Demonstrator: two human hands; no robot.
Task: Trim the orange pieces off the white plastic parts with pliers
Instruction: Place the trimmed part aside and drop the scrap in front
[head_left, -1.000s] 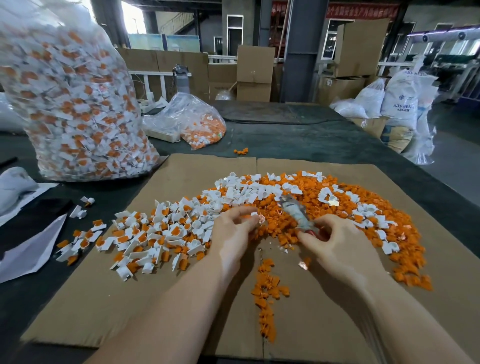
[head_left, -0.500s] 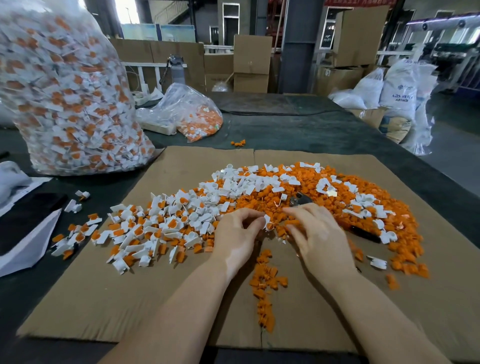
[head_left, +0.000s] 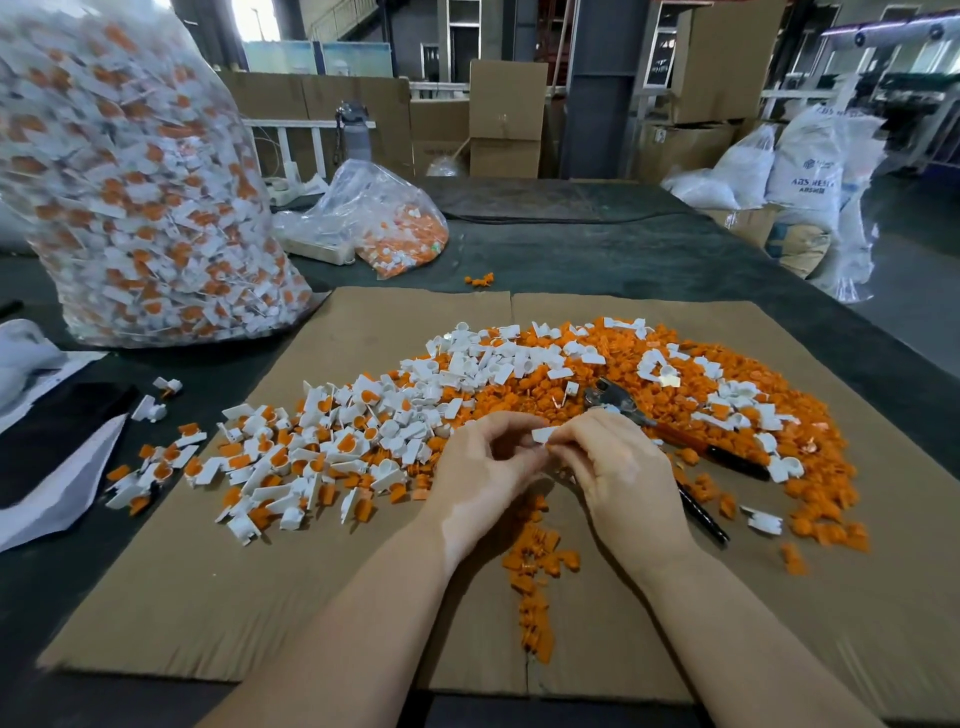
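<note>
A small white plastic part (head_left: 543, 434) is pinched between my left hand (head_left: 485, 467) and my right hand (head_left: 618, 467), both above the middle of the cardboard sheet (head_left: 322, 582). The pliers (head_left: 670, 431), with orange and black handles, lie loose on the orange heap just right of my right hand. A pile of white parts with orange pieces (head_left: 322, 441) spreads to the left. Cut-off orange pieces (head_left: 727, 395) cover the right side. A narrow trail of orange scraps (head_left: 535, 566) runs between my forearms.
A large clear bag of untrimmed parts (head_left: 135, 182) stands at the back left. A smaller bag with orange bits (head_left: 384, 223) lies behind the cardboard. White paper and dark cloth (head_left: 47, 452) sit at the left edge. Boxes and white sacks (head_left: 810, 176) stand beyond the table.
My right hand has let go of the pliers, which now lie on the orange heap. Both hands have come together on one white part.
</note>
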